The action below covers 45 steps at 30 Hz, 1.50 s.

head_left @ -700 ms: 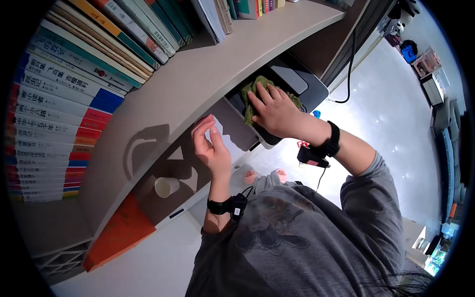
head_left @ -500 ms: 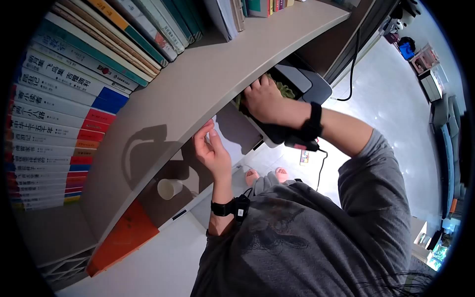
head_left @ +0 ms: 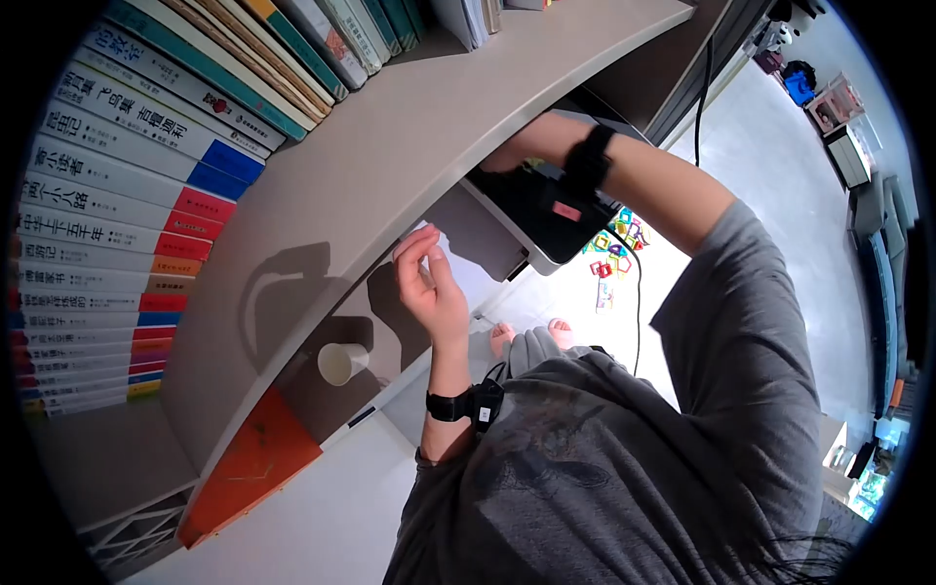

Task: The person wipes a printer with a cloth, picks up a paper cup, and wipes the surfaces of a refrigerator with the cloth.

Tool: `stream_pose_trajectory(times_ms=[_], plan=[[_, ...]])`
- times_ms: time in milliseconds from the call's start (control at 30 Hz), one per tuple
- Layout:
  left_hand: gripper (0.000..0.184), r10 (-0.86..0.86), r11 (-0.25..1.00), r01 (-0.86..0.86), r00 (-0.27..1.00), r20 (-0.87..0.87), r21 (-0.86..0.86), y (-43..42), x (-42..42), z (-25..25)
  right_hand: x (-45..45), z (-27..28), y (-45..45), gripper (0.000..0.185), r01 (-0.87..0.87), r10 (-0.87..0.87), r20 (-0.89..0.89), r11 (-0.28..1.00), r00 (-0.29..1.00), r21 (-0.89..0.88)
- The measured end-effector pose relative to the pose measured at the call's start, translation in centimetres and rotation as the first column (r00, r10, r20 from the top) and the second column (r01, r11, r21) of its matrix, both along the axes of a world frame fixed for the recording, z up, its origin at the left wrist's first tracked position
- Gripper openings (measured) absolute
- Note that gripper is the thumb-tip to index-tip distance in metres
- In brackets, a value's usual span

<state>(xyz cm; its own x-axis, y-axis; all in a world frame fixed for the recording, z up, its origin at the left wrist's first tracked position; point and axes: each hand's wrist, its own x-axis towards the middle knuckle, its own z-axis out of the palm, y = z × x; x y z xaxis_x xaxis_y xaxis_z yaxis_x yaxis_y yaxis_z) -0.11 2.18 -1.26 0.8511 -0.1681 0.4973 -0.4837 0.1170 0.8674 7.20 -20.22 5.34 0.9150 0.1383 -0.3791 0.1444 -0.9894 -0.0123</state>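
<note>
My right hand [head_left: 522,149] reaches beneath the curved shelf [head_left: 390,146], over a black-and-white machine that looks like a printer [head_left: 546,239]. The shelf edge hides its fingers, so what they hold cannot be seen. My left hand [head_left: 432,288] is raised near the shelf's front edge, its fingers loosely bent and slightly apart, with nothing visible in them. A pale cup [head_left: 341,363] lies or stands tilted in view on the lower surface, left of my left hand.
Rows of books [head_left: 127,210] fill the upper shelf on the left. An orange panel [head_left: 253,468] is at the lower left. A black cable [head_left: 639,283] hangs beside the machine. Colourful pieces [head_left: 614,253] lie on the floor near my feet [head_left: 561,333].
My right hand has moved deeper under the shelf, and the crumpled green thing beneath it is now out of sight. My left hand has shifted slightly right; more coloured floor pieces show.
</note>
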Motion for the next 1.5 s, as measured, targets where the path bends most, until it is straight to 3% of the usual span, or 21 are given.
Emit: stream_pose_trajectory(times_ms=[67, 100, 133, 200, 367, 467, 533, 567, 667, 700, 800, 900, 1000, 1067, 1133, 1200, 1233, 1300, 1400, 1467, 1500], plan=[[0.013, -0.02, 0.999, 0.021, 0.999, -0.026, 0.029, -0.3, 0.0, 0.0, -2.8, 1.2, 1.5, 0.067, 0.161, -0.139, -0.289, 0.986, 0.947, 0.051], [0.013, -0.022, 0.999, 0.023, 0.999, -0.024, 0.027, -0.7, 0.1, 0.1, -4.0, 2.7, 2.5, 0.072, 0.012, -0.063, -0.321, 0.988, 0.945, -0.156], [0.013, -0.036, 0.999, 0.036, 0.999, -0.014, 0.008, -1.1, 0.1, 0.1, -4.7, 2.2, 2.2, 0.072, 0.015, -0.065, -0.32, 0.987, 0.945, -0.158], [0.014, -0.051, 0.999, 0.051, 0.999, -0.001, -0.01, -1.6, 0.1, 0.3, -6.2, 1.0, 1.1, 0.061, 0.067, -0.067, -0.019, 0.998, 0.998, -0.014], [0.012, -0.063, 0.998, 0.063, 0.998, -0.013, 0.015, -1.9, 0.0, 0.6, -3.1, -1.9, 0.8, 0.068, 0.291, -0.28, -0.104, 0.949, 0.954, 0.121], [0.012, -0.05, 0.999, 0.05, 0.998, -0.028, 0.021, -1.8, 0.0, 0.5, -0.7, -3.5, 0.3, 0.058, 0.215, -0.227, 0.158, 0.973, 0.961, 0.089], [0.012, -0.058, 0.997, 0.059, 0.998, -0.019, 0.042, -1.5, -0.2, 0.2, -0.4, -2.0, 0.2, 0.046, 0.128, -0.368, 0.224, 0.725, 0.903, 0.677], [0.011, -0.067, 0.996, 0.067, 0.998, -0.01, 0.061, -1.4, -0.2, 0.1, -2.7, 3.6, 2.6, 0.036, 0.26, -0.503, 0.181, 0.683, 0.845, 0.682], [0.011, -0.058, 0.996, 0.059, 0.998, -0.021, 0.067, -1.0, -0.5, 0.0, -3.2, 4.7, 3.1, 0.036, 0.243, -0.458, 0.174, 0.713, 0.872, 0.657], [0.011, -0.058, 0.996, 0.06, 0.998, -0.027, 0.067, -1.0, -0.5, -0.1, -1.0, -0.3, 1.5, 0.034, -0.085, -0.046, 0.545, 0.973, 0.837, 0.214], [0.011, -0.03, 0.997, 0.035, 0.997, -0.067, 0.063, -1.1, -0.4, -0.3, -2.4, -3.4, 3.4, 0.03, -0.106, 0.095, 0.617, 0.994, 0.781, -0.019], [0.01, -0.03, 0.998, 0.034, 0.998, -0.064, 0.059, -1.0, -0.1, -0.7, -7.2, -2.1, 4.8, 0.027, -0.16, 0.157, 0.445, 0.987, 0.881, -0.031], [0.016, -0.058, 0.992, 0.06, 0.998, -0.019, 0.113, -1.0, -0.1, -0.7, -12.0, -1.3, 5.4, 0.018, -0.272, 0.278, 0.528, 0.958, 0.802, -0.092], [0.039, -0.11, 0.97, 0.168, 0.949, -0.296, 0.177, -1.3, -0.9, 0.3, -14.5, -0.8, 5.2, 0.023, -0.362, 0.289, 0.541, 0.932, 0.79, 0.031], [0.055, -0.152, 0.913, 0.248, 0.943, -0.295, 0.325, -0.1, -0.5, -0.1, -16.7, -0.8, 5.6, 0.032, -0.447, 0.209, 0.764, 0.887, 0.611, 0.114], [0.061, -0.468, 0.805, 0.588, 0.549, -0.693, -0.077, 0.5, -0.9, 0.8, -16.9, -1.1, 6.0, 0.049, -0.454, 0.132, 0.78, 0.866, 0.612, 0.21], [0.066, -0.606, 0.708, 0.661, 0.387, -0.695, -0.249, 0.5, -1.2, 1.7, -16.7, -1.5, 6.4, 0.056, -0.463, 0.026, 0.782, 0.818, 0.622, 0.341], [0.058, -0.651, 0.742, 0.555, 0.46, -0.604, -0.377, 0.0, -2.5, 2.8, -16.7, -1.8, 7.6, 0.078, -0.432, -0.067, 0.677, 0.724, 0.733, 0.538], [0.053, -0.612, 0.786, 0.481, 0.516, -0.6, -0.388, 0.4, -2.1, 0.8, -17.6, -1.7, 8.8, 0.085, -0.357, -0.089, 0.62, 0.75, 0.779, 0.557], [0.051, -0.576, 0.814, 0.298, 0.521, -0.63, -0.498, 0.2, -3.0, 1.4, -18.5, -2.6, 7.2, 0.081, -0.399, -0.152, 0.72, 0.747, 0.677, 0.533], [0.053, -0.486, 0.869, 0.279, 0.639, -0.596, -0.409, -0.3, -3.3, 0.9, -19.1, -3.0, 5.9, 0.077, -0.38, -0.161, 0.78, 0.802, 0.605, 0.46]])
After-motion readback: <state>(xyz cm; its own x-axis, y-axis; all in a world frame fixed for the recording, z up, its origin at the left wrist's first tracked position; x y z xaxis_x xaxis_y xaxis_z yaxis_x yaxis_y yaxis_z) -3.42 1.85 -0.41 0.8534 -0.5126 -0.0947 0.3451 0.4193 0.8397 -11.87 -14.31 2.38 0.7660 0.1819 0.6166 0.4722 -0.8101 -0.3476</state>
